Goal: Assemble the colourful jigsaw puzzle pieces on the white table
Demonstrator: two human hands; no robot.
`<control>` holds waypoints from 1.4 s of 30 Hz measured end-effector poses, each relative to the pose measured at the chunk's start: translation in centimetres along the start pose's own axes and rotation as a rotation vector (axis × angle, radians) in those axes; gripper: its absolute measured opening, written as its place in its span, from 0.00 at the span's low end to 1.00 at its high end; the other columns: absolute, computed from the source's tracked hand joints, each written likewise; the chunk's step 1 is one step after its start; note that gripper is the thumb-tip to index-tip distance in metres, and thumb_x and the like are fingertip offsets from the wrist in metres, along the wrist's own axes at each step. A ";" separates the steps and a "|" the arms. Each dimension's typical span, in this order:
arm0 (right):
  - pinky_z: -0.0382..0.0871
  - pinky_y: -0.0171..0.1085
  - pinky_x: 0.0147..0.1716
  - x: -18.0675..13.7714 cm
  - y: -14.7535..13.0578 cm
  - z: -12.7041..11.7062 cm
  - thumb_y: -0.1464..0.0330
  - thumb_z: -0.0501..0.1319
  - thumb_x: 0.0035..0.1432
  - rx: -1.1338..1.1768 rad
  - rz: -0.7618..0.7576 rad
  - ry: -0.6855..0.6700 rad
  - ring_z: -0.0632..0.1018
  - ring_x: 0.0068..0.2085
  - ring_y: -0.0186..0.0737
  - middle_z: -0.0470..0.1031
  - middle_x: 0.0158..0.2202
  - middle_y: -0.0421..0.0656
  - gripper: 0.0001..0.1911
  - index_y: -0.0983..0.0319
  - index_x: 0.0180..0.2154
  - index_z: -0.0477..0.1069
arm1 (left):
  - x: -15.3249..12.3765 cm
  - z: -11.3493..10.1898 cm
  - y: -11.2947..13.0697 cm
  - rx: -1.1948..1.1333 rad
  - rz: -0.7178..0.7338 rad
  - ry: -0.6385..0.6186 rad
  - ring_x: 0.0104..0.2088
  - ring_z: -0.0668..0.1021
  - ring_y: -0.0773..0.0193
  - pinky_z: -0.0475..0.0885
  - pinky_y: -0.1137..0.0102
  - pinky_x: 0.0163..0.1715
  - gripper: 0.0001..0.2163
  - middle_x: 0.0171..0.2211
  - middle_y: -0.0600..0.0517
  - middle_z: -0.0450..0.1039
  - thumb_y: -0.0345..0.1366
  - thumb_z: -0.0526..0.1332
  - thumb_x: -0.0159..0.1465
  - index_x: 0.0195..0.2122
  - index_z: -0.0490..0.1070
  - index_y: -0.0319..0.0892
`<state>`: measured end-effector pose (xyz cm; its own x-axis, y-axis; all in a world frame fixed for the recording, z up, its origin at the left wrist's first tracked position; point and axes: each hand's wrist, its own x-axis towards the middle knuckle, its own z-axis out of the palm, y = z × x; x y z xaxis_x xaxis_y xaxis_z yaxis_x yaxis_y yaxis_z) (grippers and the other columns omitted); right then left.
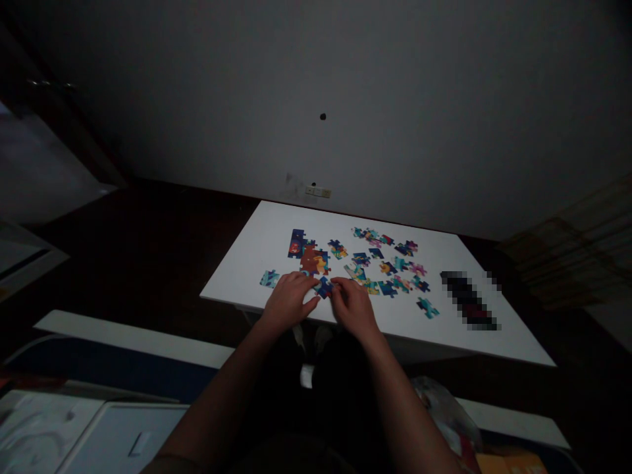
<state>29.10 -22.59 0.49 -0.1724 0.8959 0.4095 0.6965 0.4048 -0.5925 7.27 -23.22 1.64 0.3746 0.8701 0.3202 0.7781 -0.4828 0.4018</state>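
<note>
Both of my hands sit at the near edge of a white table [241,273], in among scattered jigsaw puzzle pieces. My left hand [289,301] and my right hand [351,306] meet at a dark blue jigsaw piece [323,287], their fingertips on either side of it. Just beyond them lies a joined group of pieces in brown and dark blue [306,250]. Several loose colourful pieces [380,263] spread to the right. A single teal piece [269,278] lies left of my left hand.
A dark pixelated oblong object [469,299] lies on the table's right side. The table's far edge stands near a wall with a socket plate [317,191]. A white ledge [123,336] and a white box [118,438] lie below left.
</note>
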 end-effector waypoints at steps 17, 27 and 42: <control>0.67 0.47 0.55 0.0 0.1 -0.3 0.62 0.63 0.71 -0.036 -0.123 -0.112 0.79 0.49 0.50 0.84 0.40 0.43 0.09 0.56 0.39 0.80 | 0.0 -0.1 -0.4 -0.407 -0.118 0.135 0.48 0.81 0.55 0.75 0.58 0.53 0.10 0.46 0.49 0.82 0.35 0.62 0.68 0.50 0.76 0.47; 0.63 0.49 0.56 -0.1 -0.3 -0.3 0.64 0.62 0.71 -0.091 -0.107 -0.131 0.78 0.52 0.52 0.84 0.41 0.43 0.09 0.56 0.38 0.81 | 2.3 -1.1 -3.1 -0.700 -0.291 0.158 0.34 0.83 0.63 0.78 0.68 0.37 0.15 0.39 0.52 0.82 0.32 0.58 0.67 0.54 0.74 0.43; 0.62 0.46 0.50 -0.1 -0.2 -0.2 0.66 0.62 0.71 -0.069 -0.082 -0.106 0.78 0.46 0.49 0.84 0.40 0.44 0.09 0.58 0.37 0.80 | 7.6 -4.5 -7.9 -0.580 -0.238 -0.037 0.41 0.82 0.61 0.76 0.67 0.45 0.27 0.46 0.46 0.83 0.21 0.61 0.51 0.53 0.79 0.40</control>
<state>29.11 -22.82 0.64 -0.3009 0.8762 0.3765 0.7225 0.4671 -0.5097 1.72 -13.21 4.81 0.2497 0.9583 0.1391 0.4463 -0.2414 0.8617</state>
